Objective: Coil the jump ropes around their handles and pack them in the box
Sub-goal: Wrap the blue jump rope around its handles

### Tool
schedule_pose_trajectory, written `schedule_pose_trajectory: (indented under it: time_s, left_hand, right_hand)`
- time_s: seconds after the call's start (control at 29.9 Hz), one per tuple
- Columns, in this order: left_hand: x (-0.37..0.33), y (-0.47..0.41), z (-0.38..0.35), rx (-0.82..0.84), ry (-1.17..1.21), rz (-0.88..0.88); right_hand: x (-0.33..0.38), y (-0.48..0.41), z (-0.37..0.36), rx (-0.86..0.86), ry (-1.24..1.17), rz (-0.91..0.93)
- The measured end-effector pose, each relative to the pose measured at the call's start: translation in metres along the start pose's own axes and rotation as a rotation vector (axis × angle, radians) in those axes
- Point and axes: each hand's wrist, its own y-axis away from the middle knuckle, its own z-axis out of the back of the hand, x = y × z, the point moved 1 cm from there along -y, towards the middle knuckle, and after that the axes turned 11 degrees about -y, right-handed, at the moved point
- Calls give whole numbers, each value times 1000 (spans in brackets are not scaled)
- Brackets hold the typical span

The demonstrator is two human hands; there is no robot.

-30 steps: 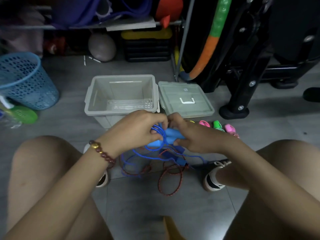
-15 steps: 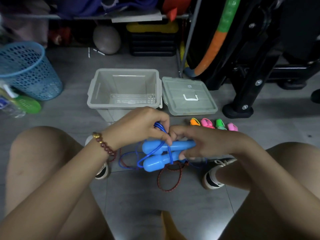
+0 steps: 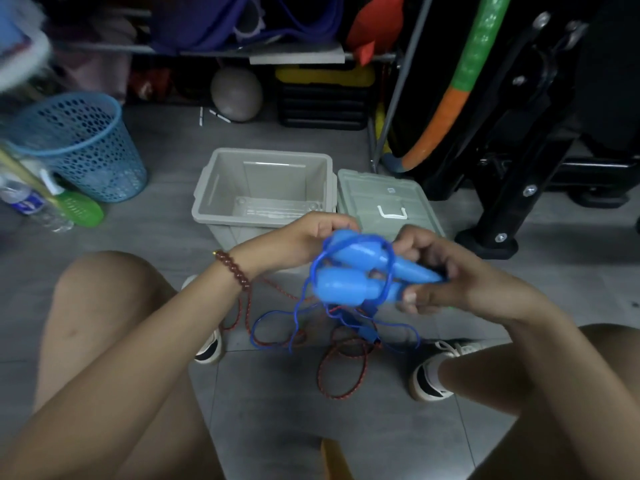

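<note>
Right grip [image 3: 450, 275] is closed round the narrow ends of the blue jump rope [image 3: 349, 268], fingers curled over both handles and the thumb tucked under them, so the pair lies side by side with the fat ends pointing to my left. Left grip [image 3: 304, 240] is closed too, its fingers curled over the top of the upper handle's fat end, just where the blue cord [image 3: 388, 271] crosses. From this camera I cannot tell whether it pinches the cord or the handle itself. A bead bracelet [image 3: 232, 268] sits on that wrist.

A few turns of cord loop loosely round the two handles at their waist. The rest hangs down in slack curls to the floor [image 3: 277, 410] between the person's shoes, where it lies tangled over a red braided rope [image 3: 341, 375] spread in loops on the tiles.

Beyond both hands, toward the far edge of the floor, the grey box [image 3: 207, 199] stands open, and I see nothing packed inside it. Its lid [image 3: 377, 199] lies flat just beside its right wall, white handle up. A blue mesh basket [image 3: 79, 143] stands well apart at the left.
</note>
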Motion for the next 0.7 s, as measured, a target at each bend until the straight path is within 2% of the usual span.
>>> schedule_pose_trajectory:
  time_s: [0.1,0.2,0.3,0.37,0.47,0.6,0.7]
  left_hand:
    - [14,-5,-5,-44,-57,58]
    - [28,-11,-18,-102,-102,113]
    - [28,-13,-29,-237,-136,67]
    - [25,-13,-31,-241,-130,59]
    - [20,-12,-29,-300,20,95]
    - [18,-8,-29,-415,229,153]
    - [17,-10,-35,-455,315,182]
  right_hand:
    - [10,5,9,-220,-118,147]
    - [13,7,14,-497,-84,195]
    - [9,6,13,-636,-5,229]
    - [10,7,12,-649,72,260]
    - [12,7,9,-607,123,295]
    - [11,5,7,-577,70,339]
    - [9,1,7,-611,-67,350]
